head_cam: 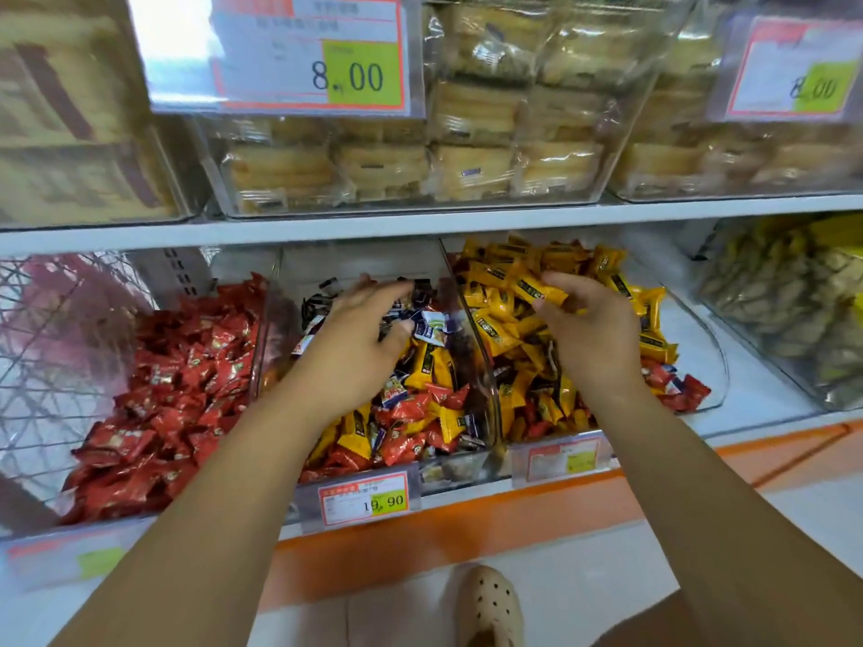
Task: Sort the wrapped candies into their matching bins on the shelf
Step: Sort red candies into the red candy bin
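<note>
Three clear bins stand side by side on the lower shelf. The left bin (pixel 254 366) holds red candies (pixel 177 389). The middle bin (pixel 485 389) has a mix of dark, red and yellow candies (pixel 411 413). The right bin (pixel 714 366) is mostly yellow candies (pixel 504 277), with a few red ones (pixel 686 394) at its front. My left hand (pixel 359 338) reaches into the middle bin, fingers stretched over the dark candies (pixel 420 291). My right hand (pixel 593 329) hovers over the right bin and pinches a yellow candy (pixel 537 289).
A wire basket (pixel 56 347) stands at the far left. A bin of pale snacks (pixel 794 310) sits at the far right. The upper shelf (pixel 420 221) carries clear boxes of wrapped cakes (pixel 420 165) with price tags. My shoe (pixel 490 604) is on the floor below.
</note>
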Available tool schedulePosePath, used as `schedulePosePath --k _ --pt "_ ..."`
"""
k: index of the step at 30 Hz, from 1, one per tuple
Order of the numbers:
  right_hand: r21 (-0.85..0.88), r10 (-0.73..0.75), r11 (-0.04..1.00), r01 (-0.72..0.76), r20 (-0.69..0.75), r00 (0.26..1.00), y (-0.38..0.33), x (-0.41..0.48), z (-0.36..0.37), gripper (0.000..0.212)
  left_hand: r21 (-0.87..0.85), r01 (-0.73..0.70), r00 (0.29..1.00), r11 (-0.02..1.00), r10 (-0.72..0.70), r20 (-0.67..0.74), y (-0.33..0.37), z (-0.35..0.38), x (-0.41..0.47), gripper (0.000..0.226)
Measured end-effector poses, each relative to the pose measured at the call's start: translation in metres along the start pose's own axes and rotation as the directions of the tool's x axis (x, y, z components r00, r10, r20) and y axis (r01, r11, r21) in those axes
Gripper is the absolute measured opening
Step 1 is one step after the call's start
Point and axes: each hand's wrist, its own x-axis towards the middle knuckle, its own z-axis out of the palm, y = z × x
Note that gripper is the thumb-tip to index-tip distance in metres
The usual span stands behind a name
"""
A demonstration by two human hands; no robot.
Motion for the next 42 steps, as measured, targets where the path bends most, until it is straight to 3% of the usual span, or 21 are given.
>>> schedulePosePath --k 4,10,17,20,24,27,29,31,32,33,34,39,41,42 --pt "-0.117 -0.051 0.992 0.047 -0.028 0.998 0.008 0.005 0.000 0.032 -0.018 0.001 0.993 1.000 -0.003 -0.116 0.001 -0.012 -0.009 0.048" --pt "-0.119 -0.134 0.984 0.130 -0.030 0.990 -0.016 -0.001 0.005 0.019 0.005 0.017 0.963 1.000 -0.015 -0.271 -0.026 -0.044 -0.036 0.044" --pt "-0.060 -0.202 0.974 0.217 0.194 0.960 -0.064 -0.024 0.047 0.018 0.049 0.201 0.957 0.978 -0.186 -0.222 -0.101 -0.078 -0.097 0.052" --pt "-0.059 -0.338 0.921 0.385 0.372 0.865 -0.093 -0.045 0.083 0.022 0.114 0.246 0.956 0.963 -0.222 -0.193 -0.130 -0.087 -0.116 0.050" --pt "-0.002 -0.390 0.836 0.548 0.700 0.598 -0.139 -0.055 0.133 0.027 0.147 0.273 0.960 0.951 -0.258 -0.112 -0.154 -0.093 -0.120 0.066" --pt "-0.143 -0.187 0.673 0.726 0.916 0.354 -0.177 -0.040 0.184 0.029 0.143 0.280 0.959 0.949 -0.270 -0.084 -0.163 -0.095 -0.110 0.065" --pt "-0.245 0.093 0.419 0.874 0.970 0.226 -0.192 -0.033 0.220 0.024 0.143 0.288 0.958 0.947 -0.283 -0.050 -0.169 -0.094 -0.104 0.072" --pt "-0.267 0.340 0.093 0.959 0.914 0.222 -0.197 -0.036 0.247 0.020 0.138 0.306 0.951 0.942 -0.309 -0.007 -0.175 -0.092 -0.100 0.082" --pt "-0.234 0.405 0.014 0.972 0.890 0.208 -0.194 -0.036 0.260 0.025 0.130 0.316 0.947 0.940 -0.320 0.013 -0.179 -0.090 -0.099 0.087" --pt "-0.203 0.439 0.005 0.979 0.880 0.180 -0.190 -0.035 0.270 0.030 0.120 0.320 0.945 0.940 -0.325 0.024 -0.182 -0.089 -0.098 0.092" --pt "-0.198 0.434 0.063 0.978 0.888 0.152 -0.185 -0.031 0.277 0.036 0.113 0.320 0.946 0.941 -0.325 0.022 -0.185 -0.088 -0.098 0.096" --pt "-0.149 0.252 0.642 0.752 0.967 -0.023 -0.185 -0.014 0.283 0.052 0.076 0.299 0.953 0.951 -0.294 -0.072 -0.184 -0.084 -0.093 0.113" --pt "-0.109 0.173 0.731 0.674 0.985 -0.028 -0.189 -0.006 0.280 0.045 0.103 0.279 0.957 0.955 -0.267 -0.115 -0.185 -0.082 -0.090 0.115" --pt "-0.104 0.150 0.716 0.691 0.989 -0.007 -0.191 -0.002 0.279 0.043 0.137 0.268 0.960 0.953 -0.253 -0.119 -0.186 -0.081 -0.089 0.112"
